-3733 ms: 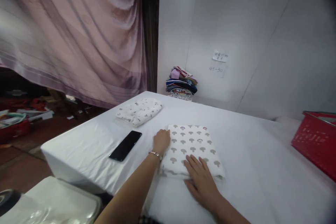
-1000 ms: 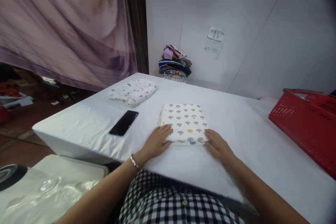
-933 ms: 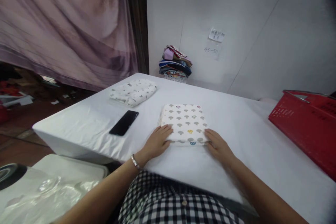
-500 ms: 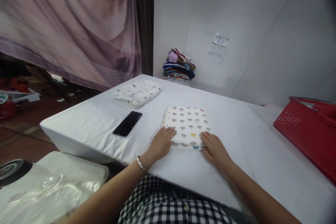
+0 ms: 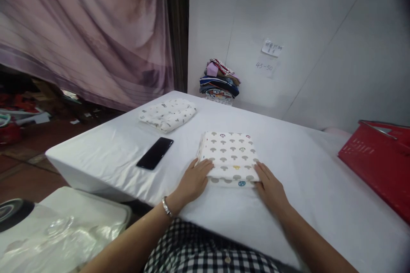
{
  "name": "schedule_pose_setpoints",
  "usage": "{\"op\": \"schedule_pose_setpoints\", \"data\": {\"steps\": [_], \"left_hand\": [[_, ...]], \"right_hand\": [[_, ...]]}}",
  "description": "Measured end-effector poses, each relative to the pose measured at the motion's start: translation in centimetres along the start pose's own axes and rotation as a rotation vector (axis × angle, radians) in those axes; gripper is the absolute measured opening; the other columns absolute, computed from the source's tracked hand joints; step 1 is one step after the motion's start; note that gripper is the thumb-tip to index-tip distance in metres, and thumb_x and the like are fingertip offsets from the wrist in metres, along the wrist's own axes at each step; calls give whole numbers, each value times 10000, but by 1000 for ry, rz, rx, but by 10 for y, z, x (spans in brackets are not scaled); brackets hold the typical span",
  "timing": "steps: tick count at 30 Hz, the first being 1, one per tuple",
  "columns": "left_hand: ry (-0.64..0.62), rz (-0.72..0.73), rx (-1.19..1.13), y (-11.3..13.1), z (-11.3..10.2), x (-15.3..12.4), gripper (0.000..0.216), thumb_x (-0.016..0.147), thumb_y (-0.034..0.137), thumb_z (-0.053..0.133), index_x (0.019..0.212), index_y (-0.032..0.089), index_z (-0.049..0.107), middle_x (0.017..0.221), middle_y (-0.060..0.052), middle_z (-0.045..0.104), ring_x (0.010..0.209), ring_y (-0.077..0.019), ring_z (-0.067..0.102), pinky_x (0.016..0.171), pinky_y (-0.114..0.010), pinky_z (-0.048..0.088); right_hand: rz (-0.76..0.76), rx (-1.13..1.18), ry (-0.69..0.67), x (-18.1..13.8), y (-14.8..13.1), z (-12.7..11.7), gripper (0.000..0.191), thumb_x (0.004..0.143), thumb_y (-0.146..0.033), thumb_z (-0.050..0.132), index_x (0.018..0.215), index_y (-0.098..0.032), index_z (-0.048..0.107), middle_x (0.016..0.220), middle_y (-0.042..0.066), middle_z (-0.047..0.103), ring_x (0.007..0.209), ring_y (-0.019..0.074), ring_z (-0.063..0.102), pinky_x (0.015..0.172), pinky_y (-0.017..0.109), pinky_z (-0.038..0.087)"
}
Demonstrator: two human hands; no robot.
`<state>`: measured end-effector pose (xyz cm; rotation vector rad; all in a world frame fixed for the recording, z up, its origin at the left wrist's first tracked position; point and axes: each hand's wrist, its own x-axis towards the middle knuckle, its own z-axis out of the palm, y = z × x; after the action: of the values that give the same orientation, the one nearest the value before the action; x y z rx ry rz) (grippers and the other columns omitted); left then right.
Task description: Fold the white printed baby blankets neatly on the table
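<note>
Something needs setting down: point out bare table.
Bare: between the white mushroom-print folded cloth and red plastic basket, and beyond that cloth. Crowded: its near end, with left hand and right hand; leftward, black rectangular phone and white patterned bundle.

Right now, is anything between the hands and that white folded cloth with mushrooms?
No, nothing visible: the left hand and the right hand both touch the white folded mushroom-print cloth, at its near left and near right. The flat black phone lies apart, to the left.
</note>
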<state>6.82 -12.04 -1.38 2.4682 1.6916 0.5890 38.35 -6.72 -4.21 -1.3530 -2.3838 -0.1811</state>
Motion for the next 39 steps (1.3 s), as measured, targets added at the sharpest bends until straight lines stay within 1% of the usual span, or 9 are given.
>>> {"op": "schedule_pose_setpoints", "data": {"steps": [4,12,16,19,22,25,28,31,39], "left_hand": [[-48,-11,60,0,1,-6,612,750,44,352,1332,218,427,1448,-34,365,1352,-170,282,1127,-446,179],[-49,-81,115,3,4,-12,641,745,43,351,1356,228,404,1485,8,294,1395,-216,140,1127,-484,144],[-140,-120,45,5,-7,-11,639,745,81,366,1366,227,383,1497,4,265,1397,-217,135,1121,-493,151],[-213,-160,-24,13,-22,1,582,766,183,427,1345,235,409,1478,-26,311,1387,-245,177,1108,-511,173],[-118,-181,-21,26,-29,22,497,843,385,425,1317,234,436,1462,-59,342,1379,-263,198,1104,-517,172],[24,-139,51,31,-19,39,512,891,483,344,1318,214,432,1477,-77,310,1391,-251,157,1118,-502,125],[-15,-163,81,23,0,42,570,883,520,357,1335,177,414,1480,-100,296,1387,-268,168,1109,-503,159],[-28,-177,78,13,12,37,616,878,556,339,1361,175,378,1491,-87,275,1387,-270,163,1103,-499,184],[-55,-217,36,12,14,35,616,881,566,308,1381,208,334,1515,-54,214,1397,-256,119,1056,-535,260]], "right_hand": [[-16,28,3,-5,0,0,622,836,-156,389,1436,-257,261,1445,55,369,1305,234,368,945,429,476],[-87,87,23,-15,6,0,615,867,-180,381,1448,-300,220,1458,31,344,1309,224,362,978,430,459],[-124,142,-24,-14,9,-6,592,877,-224,407,1443,-285,243,1469,47,323,1339,229,305,1036,452,388],[-153,202,-60,-1,0,-21,609,895,-316,433,1454,-283,193,1493,58,267,1367,240,232,1080,494,291],[-165,219,-89,23,-17,-30,609,918,-386,398,1462,-272,150,1513,50,208,1390,226,150,1114,504,182],[-163,145,-162,45,-34,-25,581,930,-454,337,1451,-226,220,1513,68,203,1397,229,111,1119,499,132],[-146,70,-290,53,-42,-11,579,925,-518,293,1422,-223,311,1500,74,240,1390,245,147,1111,500,133],[-141,37,-326,50,-44,-3,600,920,-550,265,1419,-221,322,1504,61,232,1390,241,146,1114,491,117],[-65,139,-437,54,-45,-18,638,905,-599,227,1412,-227,337,1505,54,223,1392,224,143,1118,479,106]]}}
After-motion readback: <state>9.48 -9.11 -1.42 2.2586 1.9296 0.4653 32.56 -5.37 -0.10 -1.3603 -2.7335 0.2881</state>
